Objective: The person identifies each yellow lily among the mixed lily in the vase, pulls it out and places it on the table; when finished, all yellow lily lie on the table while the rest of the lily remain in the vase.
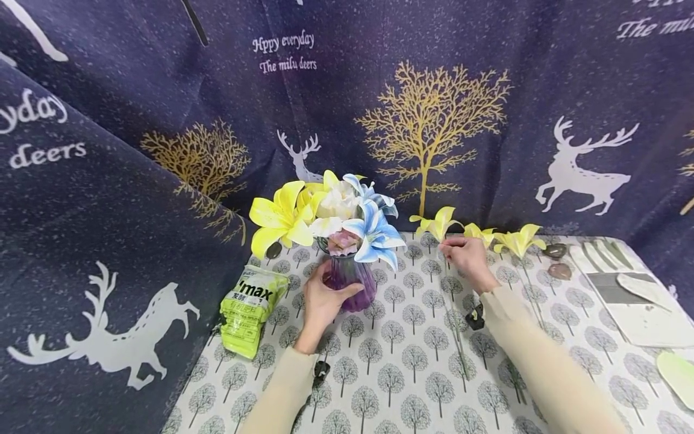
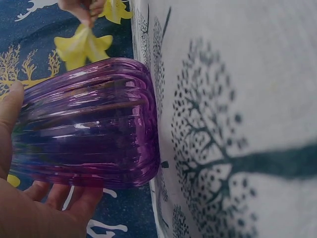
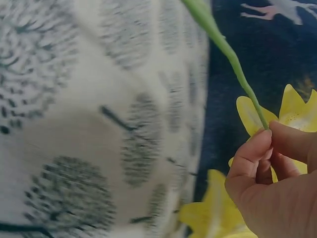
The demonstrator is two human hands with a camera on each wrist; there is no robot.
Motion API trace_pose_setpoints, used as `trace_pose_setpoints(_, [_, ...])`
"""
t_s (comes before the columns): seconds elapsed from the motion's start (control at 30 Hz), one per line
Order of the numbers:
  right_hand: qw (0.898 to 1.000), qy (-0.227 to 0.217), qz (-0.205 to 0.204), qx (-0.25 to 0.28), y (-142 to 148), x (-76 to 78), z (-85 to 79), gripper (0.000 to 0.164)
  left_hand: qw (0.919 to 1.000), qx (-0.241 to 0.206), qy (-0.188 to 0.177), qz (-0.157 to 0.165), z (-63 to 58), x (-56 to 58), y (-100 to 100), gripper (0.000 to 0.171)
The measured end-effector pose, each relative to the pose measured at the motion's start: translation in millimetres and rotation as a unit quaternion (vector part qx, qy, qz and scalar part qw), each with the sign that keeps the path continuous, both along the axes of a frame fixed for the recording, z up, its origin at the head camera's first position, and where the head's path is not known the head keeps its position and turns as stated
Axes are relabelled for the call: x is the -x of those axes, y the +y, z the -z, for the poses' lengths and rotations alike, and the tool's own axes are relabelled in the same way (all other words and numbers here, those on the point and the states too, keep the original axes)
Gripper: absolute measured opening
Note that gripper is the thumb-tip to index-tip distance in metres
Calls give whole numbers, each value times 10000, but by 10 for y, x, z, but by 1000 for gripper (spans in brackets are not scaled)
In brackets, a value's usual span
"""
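Note:
My left hand grips a purple ribbed glass vase, thumb at the front and fingers round its left side. The vase stands upright on the patterned cloth, as the left wrist view shows too. Yellow, white, pink and blue flowers fill its mouth. To the right, my right hand pinches a yellow artificial lily just under its bloom. Its long green stem runs from between thumb and index finger, slanting toward me over the cloth.
Two more yellow lilies lie just right of my right hand. A green and white bag stands left of the vase. Dark stones, a grey and white cloth and a pale green object are at the right. Dark printed fabric hangs behind.

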State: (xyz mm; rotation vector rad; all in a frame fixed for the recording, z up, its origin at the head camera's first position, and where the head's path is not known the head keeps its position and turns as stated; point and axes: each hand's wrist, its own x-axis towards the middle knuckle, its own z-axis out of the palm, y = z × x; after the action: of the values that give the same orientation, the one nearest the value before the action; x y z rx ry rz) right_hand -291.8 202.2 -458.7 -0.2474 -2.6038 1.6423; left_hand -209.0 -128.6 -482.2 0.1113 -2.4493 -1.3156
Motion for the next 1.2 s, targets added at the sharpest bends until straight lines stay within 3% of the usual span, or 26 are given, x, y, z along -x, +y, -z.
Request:
trace_pose_setpoints(0.1, [9996,-89,129,-236,-16,42,101,26,10000,-40,22,1,0,-5,2,95])
trace_pose_setpoints(0.27, [9990,-344,265,-119,-28,59,203,26,10000,-59,-18,11,-10,-15,4,96])
trace_pose_setpoints(0.77, [9979,-606,139,-155,39,35,290,25,9999,-161,10,60,-45,-40,28,93])
trace_pose_setpoints(1.0, [9987,-398,165,-261,21,-35,203,25,9998,-197,-32,3,-28,-31,15,97])
trace_pose_setpoints(1.2, [9985,229,261,-414,-22,-195,-62,28,9998,-190,-24,15,-19,-20,7,96])
